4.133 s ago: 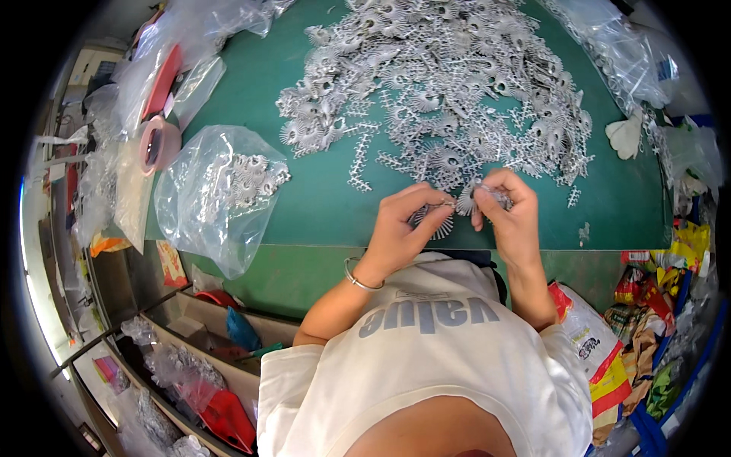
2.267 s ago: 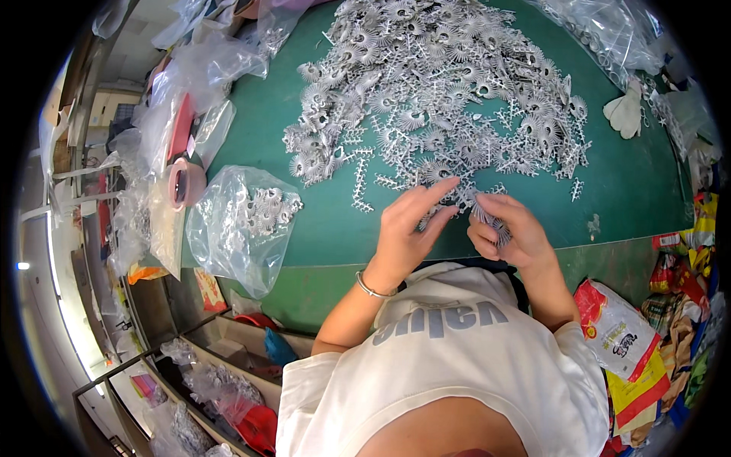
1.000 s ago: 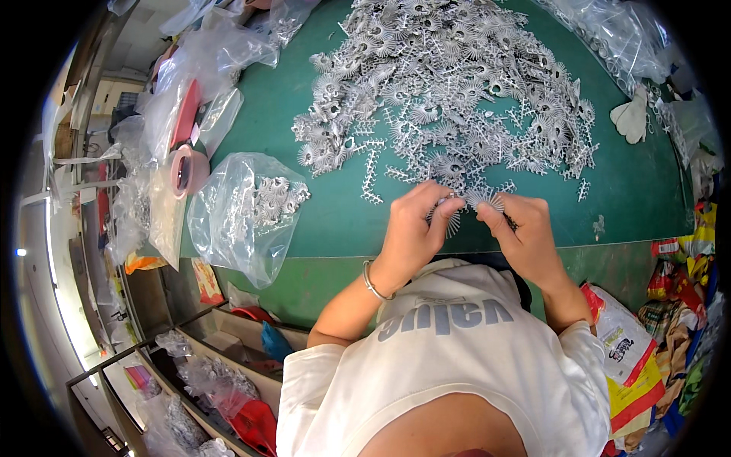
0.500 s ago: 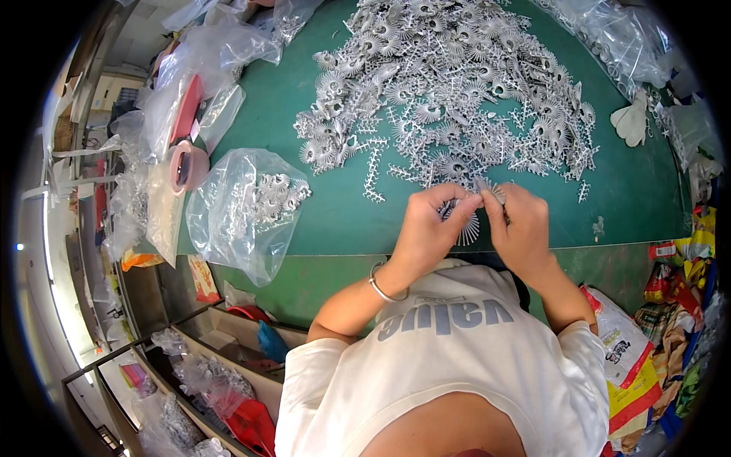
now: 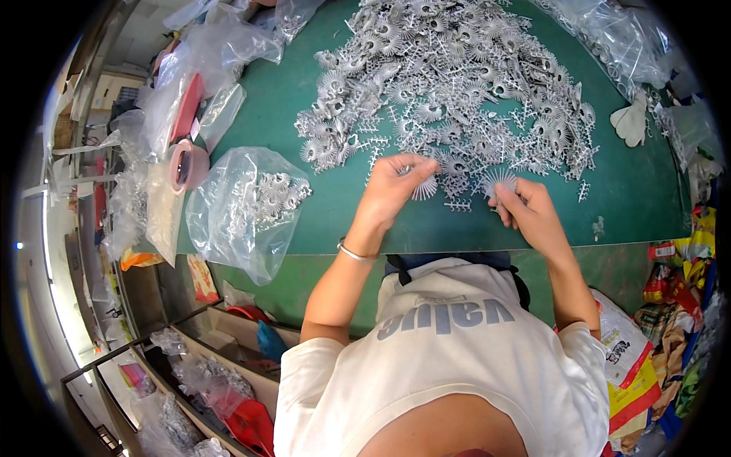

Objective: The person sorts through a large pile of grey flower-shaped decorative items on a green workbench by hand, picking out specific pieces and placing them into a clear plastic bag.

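My left hand [image 5: 390, 189] is closed, pinching a grey spiked disc [image 5: 426, 189] that pokes out past the fingertips. To its right, my right hand [image 5: 533, 212] grips another grey spiked disc [image 5: 499, 180], fanned out above the thumb and fingers. The two hands are apart, both low over the near end of a large heap [image 5: 457, 84] of similar spiked discs and small branched grey pieces. Between the hands, one branched piece [image 5: 458, 206] lies on the green tabletop [image 5: 343, 221].
Left of my hands lies a clear plastic bag [image 5: 244, 206] with grey pieces in it. Beyond it are a pink tape roll [image 5: 189, 166] and a red tray-like object [image 5: 187, 107]. A pale glove [image 5: 630, 123] rests at the right. Below left are open drawers [image 5: 228, 335].
My hands were together at the table's near edge. They have separated and moved forward, left hand to the left, right hand slightly right, each with a spiked disc.
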{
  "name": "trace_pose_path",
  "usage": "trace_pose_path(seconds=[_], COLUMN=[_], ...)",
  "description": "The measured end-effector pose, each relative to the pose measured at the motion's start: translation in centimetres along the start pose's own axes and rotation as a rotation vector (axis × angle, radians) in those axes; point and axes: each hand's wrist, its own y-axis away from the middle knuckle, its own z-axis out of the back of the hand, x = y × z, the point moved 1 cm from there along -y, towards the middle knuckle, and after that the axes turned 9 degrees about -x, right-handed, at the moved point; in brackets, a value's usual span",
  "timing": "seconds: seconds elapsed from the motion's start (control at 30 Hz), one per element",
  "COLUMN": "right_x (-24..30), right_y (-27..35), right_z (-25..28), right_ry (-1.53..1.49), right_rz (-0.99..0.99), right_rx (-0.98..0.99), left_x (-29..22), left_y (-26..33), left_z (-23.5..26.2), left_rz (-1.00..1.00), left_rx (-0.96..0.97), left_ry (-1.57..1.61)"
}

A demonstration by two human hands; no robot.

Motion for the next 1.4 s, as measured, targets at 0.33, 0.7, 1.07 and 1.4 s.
trace_pose_path(seconds=[0.33, 0.7, 1.07, 1.4], right_x=[-4.0, -3.1, -1.5, -0.2], right_y=[-1.5, -0.6, 0.0, -0.2], right_z=[0.5, -2.5, -2.8, -3.6], right_ry=[0.368, -0.112, 0.180, 0.352], right_rz=[0.158, -0.165, 0.168, 0.216], right_rx=[-0.111, 0.234, 0.048, 0.274], left_x=[-0.4, 3.7, 3.4, 3.9], left_y=[1.4, 4.0, 4.4, 4.6], left_z=[0.5, -1.8, -0.9, -1.7], left_rz=[-0.217, 0.117, 0.150, 0.608], left_rx=[-0.208, 0.016, 0.017, 0.258], left_ry=[-0.487, 0.339, 0.221, 0.609])
